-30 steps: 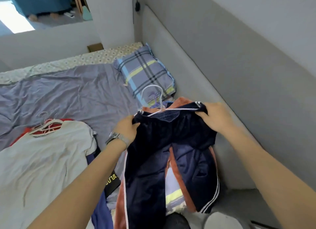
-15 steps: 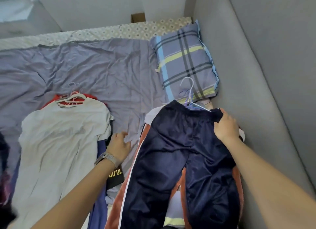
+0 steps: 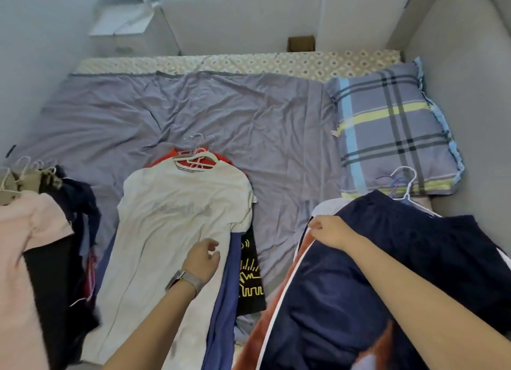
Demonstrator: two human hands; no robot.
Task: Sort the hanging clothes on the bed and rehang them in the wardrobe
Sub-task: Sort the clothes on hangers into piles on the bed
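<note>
A bed (image 3: 249, 126) under a creased lilac sheet fills a narrow grey-walled room, with a plaid pillow (image 3: 392, 132) at its far right corner against the wall. Three heaps of clothes on hangers lie along the near edge. At right, navy shorts (image 3: 414, 259) with white side stripes top a pile over a rust-coloured garment, and the white hanger hook (image 3: 406, 181) rests on the pillow's near edge. The right hand (image 3: 329, 231) sits at the left end of the shorts' waistband, fingers curled and pinching the cloth. In the middle, a white T-shirt (image 3: 171, 226) lies flat on a white hanger (image 3: 197, 159), with red cloth showing under its collar, a blue garment along its right edge and a black printed shirt (image 3: 250, 275) beside that. The left hand (image 3: 201, 259), a watch (image 3: 184, 280) on its wrist, hovers over the T-shirt's right side with loosely bent fingers apart, gripping nothing. At far left, a pink garment (image 3: 25, 245) and dark clothes form the third heap, their hangers bunched at its far end.
</note>
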